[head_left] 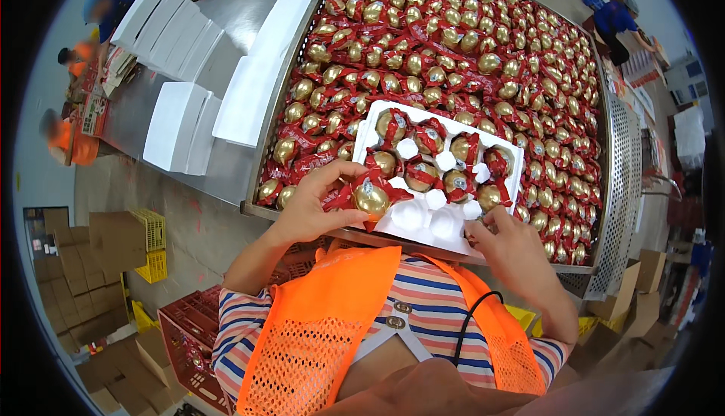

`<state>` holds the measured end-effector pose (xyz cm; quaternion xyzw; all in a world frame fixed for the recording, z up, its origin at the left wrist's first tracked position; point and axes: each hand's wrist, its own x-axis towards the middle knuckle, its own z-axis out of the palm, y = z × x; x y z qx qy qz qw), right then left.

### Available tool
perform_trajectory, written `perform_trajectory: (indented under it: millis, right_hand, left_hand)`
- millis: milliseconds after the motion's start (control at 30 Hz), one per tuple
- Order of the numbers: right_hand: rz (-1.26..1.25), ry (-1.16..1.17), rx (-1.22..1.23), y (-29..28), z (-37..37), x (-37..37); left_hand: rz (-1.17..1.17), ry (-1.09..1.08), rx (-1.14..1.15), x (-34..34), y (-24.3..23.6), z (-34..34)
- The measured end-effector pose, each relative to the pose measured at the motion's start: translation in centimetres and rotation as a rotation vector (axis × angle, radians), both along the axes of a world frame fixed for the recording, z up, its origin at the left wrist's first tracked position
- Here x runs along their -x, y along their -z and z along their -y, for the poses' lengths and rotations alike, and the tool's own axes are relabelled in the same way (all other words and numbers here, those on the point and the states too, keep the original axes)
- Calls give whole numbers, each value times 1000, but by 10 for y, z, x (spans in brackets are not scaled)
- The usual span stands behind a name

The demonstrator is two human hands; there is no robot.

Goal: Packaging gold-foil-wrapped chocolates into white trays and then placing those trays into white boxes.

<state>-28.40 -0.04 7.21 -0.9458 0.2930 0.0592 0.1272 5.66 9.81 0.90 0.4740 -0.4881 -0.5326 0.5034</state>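
Observation:
A white molded tray [408, 217] with round cells lies tilted over the near edge of a large bin of wrapped eggs. Several gold eggs in red-trimmed wrappers, such as one wrapped egg [421, 177], sit in its far and middle cells; the near cells that show are bare. My left hand [313, 203] is closed around a gold wrapped egg [371, 198], thumb below and fingers above, at the tray's near left corner. My right hand [510, 244] is at the near right corner, fingers curled in against the tray. What lies between those fingertips is hidden.
The metal bin [266, 161] spreads ahead, full of gold eggs. White foam boxes [175, 125] and stacked white trays [170, 27] stand on the steel table at left. A red crate [198, 340] and cardboard boxes [83, 280] are low left. People work farther off.

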Motion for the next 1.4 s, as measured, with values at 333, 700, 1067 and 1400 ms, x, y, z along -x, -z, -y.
perform_trajectory:
  millis: [333,700,1067,1400]
  right_hand:
    - [44,-39,-253,-12,19,-1]
    - [176,-88,-340,-20,58,8]
    - [10,519,239,111,241,-2]
    - [253,702,-350,135,277,29]
  left_hand:
    - [926,165,91,13,-38,17]
    - [1248,533,237,21,-49,32]
    - [1402,699,387,28,-51,42]
    - [1295,667,261,27,-47,45]
